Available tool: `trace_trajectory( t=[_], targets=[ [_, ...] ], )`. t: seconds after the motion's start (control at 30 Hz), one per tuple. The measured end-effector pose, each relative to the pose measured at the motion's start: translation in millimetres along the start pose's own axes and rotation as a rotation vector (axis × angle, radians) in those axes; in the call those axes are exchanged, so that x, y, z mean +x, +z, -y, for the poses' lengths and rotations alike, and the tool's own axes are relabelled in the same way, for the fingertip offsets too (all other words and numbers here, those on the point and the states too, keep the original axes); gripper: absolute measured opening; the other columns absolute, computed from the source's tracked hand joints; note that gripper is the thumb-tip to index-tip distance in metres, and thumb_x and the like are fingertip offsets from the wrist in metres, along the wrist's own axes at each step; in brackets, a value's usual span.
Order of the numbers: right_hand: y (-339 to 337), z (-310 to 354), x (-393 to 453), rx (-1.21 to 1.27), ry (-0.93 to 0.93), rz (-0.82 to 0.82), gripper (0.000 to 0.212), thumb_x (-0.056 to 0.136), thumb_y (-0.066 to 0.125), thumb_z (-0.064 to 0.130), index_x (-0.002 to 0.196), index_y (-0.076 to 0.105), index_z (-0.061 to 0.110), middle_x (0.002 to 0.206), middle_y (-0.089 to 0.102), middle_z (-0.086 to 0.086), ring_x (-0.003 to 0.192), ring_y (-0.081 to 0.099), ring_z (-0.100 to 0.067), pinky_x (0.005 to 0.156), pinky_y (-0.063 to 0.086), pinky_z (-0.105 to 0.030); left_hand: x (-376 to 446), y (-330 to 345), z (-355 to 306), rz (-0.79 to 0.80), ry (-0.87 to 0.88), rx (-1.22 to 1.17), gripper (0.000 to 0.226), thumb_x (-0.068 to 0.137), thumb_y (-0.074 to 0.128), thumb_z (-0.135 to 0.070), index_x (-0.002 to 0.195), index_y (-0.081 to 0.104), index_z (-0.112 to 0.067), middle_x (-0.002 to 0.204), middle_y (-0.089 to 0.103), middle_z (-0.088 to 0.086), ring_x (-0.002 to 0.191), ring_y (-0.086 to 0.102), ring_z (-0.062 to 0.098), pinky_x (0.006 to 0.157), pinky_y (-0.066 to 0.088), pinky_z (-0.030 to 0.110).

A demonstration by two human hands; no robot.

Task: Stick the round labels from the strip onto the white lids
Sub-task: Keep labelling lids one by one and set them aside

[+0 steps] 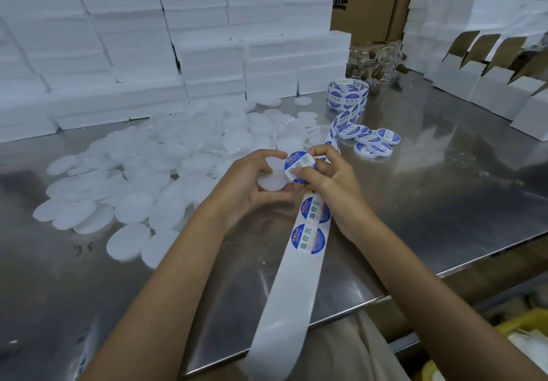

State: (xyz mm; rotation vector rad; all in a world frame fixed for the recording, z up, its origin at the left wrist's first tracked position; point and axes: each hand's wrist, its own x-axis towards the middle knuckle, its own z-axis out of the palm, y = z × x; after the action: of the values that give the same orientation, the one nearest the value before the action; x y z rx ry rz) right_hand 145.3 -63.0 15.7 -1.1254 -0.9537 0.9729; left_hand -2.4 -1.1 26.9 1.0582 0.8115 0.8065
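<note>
In the head view, the left hand (pixel 252 182) grips one white lid (pixel 271 177) by its edge, fingers curled around it, and holds it just above the counter (pixel 430 203). The right hand (pixel 329 179) pinches a round label (pixel 299 167) between thumb and fingertips and brings it onto the right side of this lid. The label overlaps the lid only partly, and I cannot tell if it is already stuck down or only touching. My judgement is that the step in hand is the placing and pressing of this one label.

Below the right hand, the strip (pixel 296 277) runs toward the person and hangs over the counter's near edge. Two labels (pixel 310 240) remain on it just under the hands; the lower part is bare backing. Beyond the right hand, the strip goes up to a loose roll (pixel 348 93) with many labels left.

To the upper right of the right hand lies a small group of finished lids (pixel 373 140), a few only. To the left of the left hand and beyond it spreads a large heap of plain lids (pixel 142 173). So the work seems to be at an early stage, with most lids still waiting.

Behind the heap stand white boxes (pixel 133 40).
</note>
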Motion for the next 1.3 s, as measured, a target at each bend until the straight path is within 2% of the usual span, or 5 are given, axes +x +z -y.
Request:
trace_trajectory(
  t=[0.3,0.9,1.07,1.17,1.3],
  targets=[
    [18.5,-19.5,11.6,-0.287,-0.157,-0.009,0.020,0.086,0.068,0.003,0.100,0.056,0.009,0.088,0.072,-0.017,0.074,0.065,-0.025,0.074,0.055,-0.043,-0.7,9.6,-2.5,-0.018,-0.078,-0.194,0.051,0.107,0.032,-0.030,0.137,0.053,0.005,0.116,0.066,0.025,0.100,0.065,0.035,0.082,0.059,0.043],
    [12.7,-30.0,16.3,-0.416,-0.264,-0.052,0.021,0.082,0.073,0.018,0.096,0.058,0.024,0.079,0.070,0.004,0.065,0.063,-0.013,0.065,0.053,-0.036,-3.1,21.5,1.2,-0.013,-0.034,-0.102,0.038,0.109,0.036,-0.031,0.117,0.062,-0.005,0.091,0.074,0.011,0.077,0.072,0.020,0.070,0.060,0.029],
    [9.1,-27.9,15.8,-0.480,-0.281,-0.127,0.059,0.076,0.081,0.030,0.122,0.044,0.029,0.085,0.054,0.005,0.064,0.059,0.001,0.066,0.050,-0.020,-1.3,19.5,1.0,-0.038,-0.019,-0.172,0.038,0.108,0.037,-0.029,0.124,0.059,-0.003,0.116,0.068,0.026,0.098,0.069,0.032,0.091,0.057,0.039],
    [6.4,-28.1,15.5,-0.571,-0.256,-0.170,0.047,0.072,0.081,0.044,0.102,0.049,0.026,0.085,0.053,0.008,0.071,0.060,-0.001,0.071,0.052,-0.032,-1.9,19.6,0.5,-0.008,-0.033,-0.237,0.038,0.108,0.037,-0.029,0.125,0.058,-0.002,0.122,0.065,0.031,0.108,0.065,0.039,0.103,0.051,0.045],
    [6.7,-29.5,14.3,-0.684,-0.278,-0.188,0.051,0.073,0.070,0.066,0.077,0.047,0.020,0.068,0.049,0.012,0.062,0.047,-0.007,0.059,0.041,-0.030,-2.3,18.0,-0.3,0.036,-0.015,-0.316,0.039,0.108,0.037,-0.028,0.121,0.059,0.002,0.107,0.070,0.028,0.092,0.073,0.032,0.084,0.062,0.041]
  ],
)
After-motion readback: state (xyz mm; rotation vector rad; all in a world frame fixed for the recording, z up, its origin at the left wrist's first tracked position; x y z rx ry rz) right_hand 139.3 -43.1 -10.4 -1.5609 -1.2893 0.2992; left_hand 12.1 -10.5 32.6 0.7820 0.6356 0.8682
